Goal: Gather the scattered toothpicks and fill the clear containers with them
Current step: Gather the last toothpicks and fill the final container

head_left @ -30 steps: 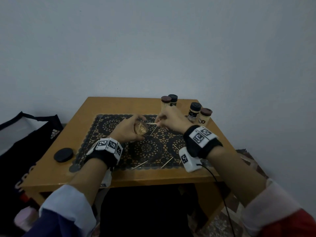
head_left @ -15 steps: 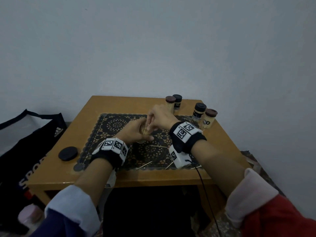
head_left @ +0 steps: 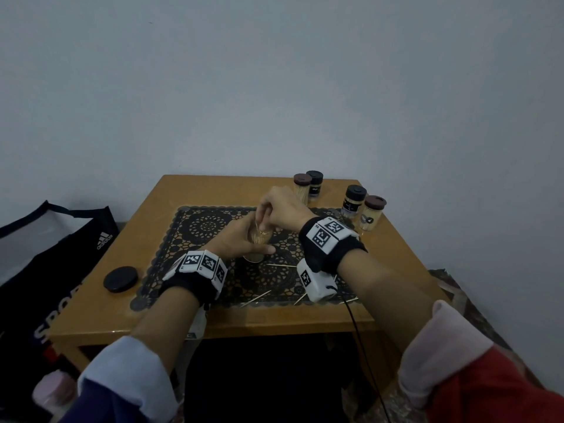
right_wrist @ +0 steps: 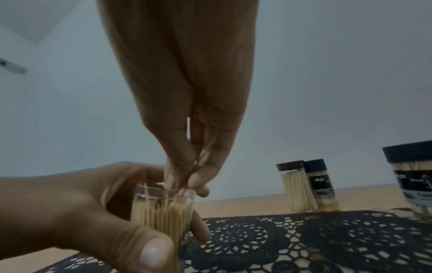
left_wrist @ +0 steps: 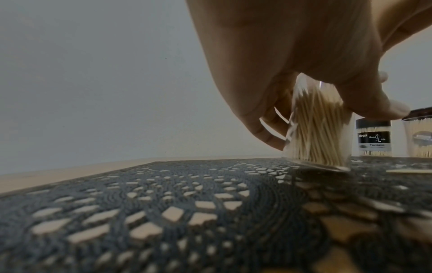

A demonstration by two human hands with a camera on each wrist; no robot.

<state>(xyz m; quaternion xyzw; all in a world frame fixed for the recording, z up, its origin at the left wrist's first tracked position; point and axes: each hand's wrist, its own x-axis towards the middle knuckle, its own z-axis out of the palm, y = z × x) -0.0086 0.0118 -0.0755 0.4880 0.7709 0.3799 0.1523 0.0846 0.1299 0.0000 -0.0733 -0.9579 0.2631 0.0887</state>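
Note:
My left hand [head_left: 241, 244] grips a clear open container [head_left: 259, 243] [left_wrist: 320, 127] [right_wrist: 161, 212] packed with toothpicks, tilted on the dark lace mat [head_left: 198, 227]. My right hand [head_left: 276, 210] [right_wrist: 187, 177] hovers over its mouth and pinches a few toothpicks [right_wrist: 205, 153], their tips entering the container. Loose toothpicks [head_left: 255, 298] lie on the mat's near part, another [head_left: 282, 265] by my right wrist. Several capped containers [head_left: 355, 201] [right_wrist: 301, 186] full of toothpicks stand at the back right of the table.
A black round lid [head_left: 120, 279] lies on the wooden table [head_left: 100, 312] to the left of the mat. A dark sports bag [head_left: 45, 254] stands on the floor at the left. A plain wall rises behind the table.
My right hand came left from the mat's back right with toothpicks and now sits over the container's mouth. My left hand has stood the container more upright.

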